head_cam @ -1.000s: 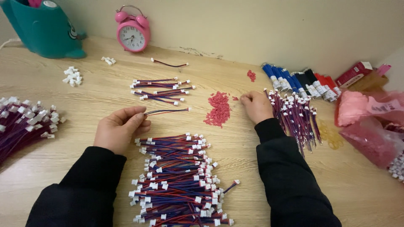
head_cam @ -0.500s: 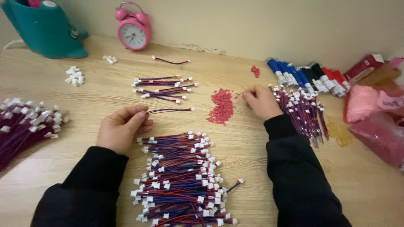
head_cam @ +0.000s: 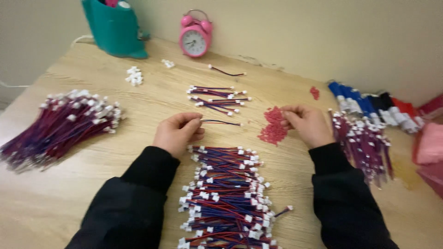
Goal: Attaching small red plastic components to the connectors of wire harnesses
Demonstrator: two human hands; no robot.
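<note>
- Wooden counter (head_cam: pixel 138 203) carries everything; beige wall behind it.
- Big pile of red/blue wires w/ white plugs (head_cam: pixel 226 198) lies nearest the person, between the two black sleeves.
- Second big bundle of wires (head_cam: pixel 60 127) at far left, well apart from the hands.
- Third bundle (head_cam: pixel 362 138) on the right, just beside the right wrist.
- Teal holder (head_cam: pixel 113 27) stands at back left; pink alarm clock (head_cam: pixel 195 39) upright beside it, against the wall.
- Blue, black & red connector pieces (head_cam: pixel 369 103) lined up at back right.
- Left hand (head_cam: pixel 177 133) rests on the counter just above the big pile; fingers pinched on one end of a single wire (head_cam: pixel 221 122), which runs right, white plug at its far end.
- Right hand (head_cam: pixel 307 123) at the red bits, fingers curled together on smth small; can't tell what, too blurred.
- Small heap of red bits (head_cam: pixel 273 127) between the hands, touching the right fingertips.
- Short row of finished wires (head_cam: pixel 219 97) mid-counter, beyond the hands.
- White plugs (head_cam: pixel 134 76) in a little cluster at back left.
</note>
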